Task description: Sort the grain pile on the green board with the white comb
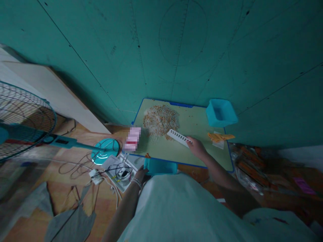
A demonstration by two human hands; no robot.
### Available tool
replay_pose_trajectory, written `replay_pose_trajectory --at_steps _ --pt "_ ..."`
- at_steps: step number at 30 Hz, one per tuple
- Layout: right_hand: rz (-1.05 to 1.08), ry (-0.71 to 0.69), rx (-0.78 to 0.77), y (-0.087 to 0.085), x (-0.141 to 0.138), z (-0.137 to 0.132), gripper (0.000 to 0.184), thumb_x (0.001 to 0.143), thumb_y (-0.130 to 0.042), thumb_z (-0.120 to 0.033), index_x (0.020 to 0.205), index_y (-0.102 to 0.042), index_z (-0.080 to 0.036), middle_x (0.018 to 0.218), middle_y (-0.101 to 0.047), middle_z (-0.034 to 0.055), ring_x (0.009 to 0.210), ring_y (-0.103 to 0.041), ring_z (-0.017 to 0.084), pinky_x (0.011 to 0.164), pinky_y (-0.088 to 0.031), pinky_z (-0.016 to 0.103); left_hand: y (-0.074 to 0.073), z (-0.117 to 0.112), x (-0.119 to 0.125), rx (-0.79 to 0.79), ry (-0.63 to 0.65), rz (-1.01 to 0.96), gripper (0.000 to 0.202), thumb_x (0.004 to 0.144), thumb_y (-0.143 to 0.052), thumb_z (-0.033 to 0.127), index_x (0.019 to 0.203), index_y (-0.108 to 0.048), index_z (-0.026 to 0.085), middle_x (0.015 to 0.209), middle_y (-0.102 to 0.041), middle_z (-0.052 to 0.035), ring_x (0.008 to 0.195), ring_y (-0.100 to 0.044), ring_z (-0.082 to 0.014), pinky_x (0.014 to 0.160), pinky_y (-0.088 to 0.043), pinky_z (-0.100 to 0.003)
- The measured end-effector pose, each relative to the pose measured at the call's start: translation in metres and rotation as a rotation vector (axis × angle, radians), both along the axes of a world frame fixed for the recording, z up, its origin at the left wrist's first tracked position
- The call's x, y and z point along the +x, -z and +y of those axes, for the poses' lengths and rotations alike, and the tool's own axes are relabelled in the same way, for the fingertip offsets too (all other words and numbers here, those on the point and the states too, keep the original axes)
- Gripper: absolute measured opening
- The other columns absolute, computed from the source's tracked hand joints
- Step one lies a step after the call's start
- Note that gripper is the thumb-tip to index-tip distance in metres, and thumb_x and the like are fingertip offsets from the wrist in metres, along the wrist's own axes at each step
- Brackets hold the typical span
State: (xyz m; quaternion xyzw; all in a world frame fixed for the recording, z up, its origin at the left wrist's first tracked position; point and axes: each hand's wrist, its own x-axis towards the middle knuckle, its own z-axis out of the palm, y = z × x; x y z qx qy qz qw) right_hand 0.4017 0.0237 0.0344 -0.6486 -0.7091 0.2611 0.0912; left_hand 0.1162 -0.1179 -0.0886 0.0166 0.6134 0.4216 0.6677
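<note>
Grain is heaped on the table; its edge is seemingly being worked with a white slotted strip, pinched at one end by the right hand. At the table's near edge, a blue bin is gripped by the left hand. For a further sweep, low, level contact is called for.

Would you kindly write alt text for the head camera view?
A person's right hand holds a slotted white strip near a pile of mixed grains on a table, while the left hand holds a blue bin at the table's near edge.
</note>
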Motion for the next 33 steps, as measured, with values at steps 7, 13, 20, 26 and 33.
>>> replay_pose_trajectory --at_steps 7,13,20,26,33 --pt "0.011 -0.039 -0.018 0.001 -0.003 -0.003 0.035 0.086 -0.043 -0.024 0.116 -0.060 -0.021 0.103 -0.069 0.0077 0.089 -0.064 0.019 0.075 -0.046 0.026 0.001 0.001 0.001 -0.034 0.005 0.002 0.042 0.058 -0.060 0.006 0.096 -0.053 0.020 0.070 -0.066 0.0000 0.063 -0.065 -0.0176 0.064 -0.054 -0.032" --pt "0.056 -0.052 -0.032 0.000 -0.005 -0.005 0.034 0.086 -0.043 -0.025 0.114 -0.061 -0.022 0.099 -0.070 0.0062 0.086 -0.064 0.018 0.073 -0.046 0.025 -0.002 0.004 0.001 -0.048 -0.017 0.020 0.040 0.058 -0.059 0.003 0.094 -0.052 0.020 0.064 -0.064 0.0024 0.053 -0.061 -0.0149 0.057 -0.053 -0.030" --pt "0.125 -0.101 -0.083 0.001 -0.009 -0.009 0.033 0.085 -0.043 -0.023 0.113 -0.062 -0.020 0.102 -0.070 0.0074 0.090 -0.064 0.019 0.078 -0.047 0.026 -0.005 0.004 0.001 -0.058 0.001 0.029 0.042 0.059 -0.058 0.005 0.098 -0.052 0.020 0.065 -0.064 0.0017 0.055 -0.061 -0.0158 0.060 -0.052 -0.031" --pt "0.176 -0.124 -0.090 0.003 -0.015 -0.015 0.033 0.085 -0.044 -0.022 0.112 -0.062 -0.020 0.105 -0.069 0.0074 0.091 -0.064 0.018 0.081 -0.047 0.027 -0.007 0.006 0.001 -0.074 0.018 0.042 0.043 0.059 -0.061 0.007 0.099 -0.053 0.019 0.067 -0.065 0.0006 0.057 -0.062 -0.0163 0.061 -0.053 -0.032" --pt "0.184 -0.160 -0.114 0.002 -0.020 -0.022 0.033 0.086 -0.044 -0.022 0.113 -0.062 -0.019 0.107 -0.068 0.0084 0.095 -0.063 0.019 0.082 -0.046 0.027 -0.008 0.006 0.003 -0.067 0.006 0.034 0.037 0.060 -0.054 0.003 0.094 -0.054 0.019 0.067 -0.066 -0.0002 0.064 -0.065 -0.0185 0.065 -0.054 -0.032"
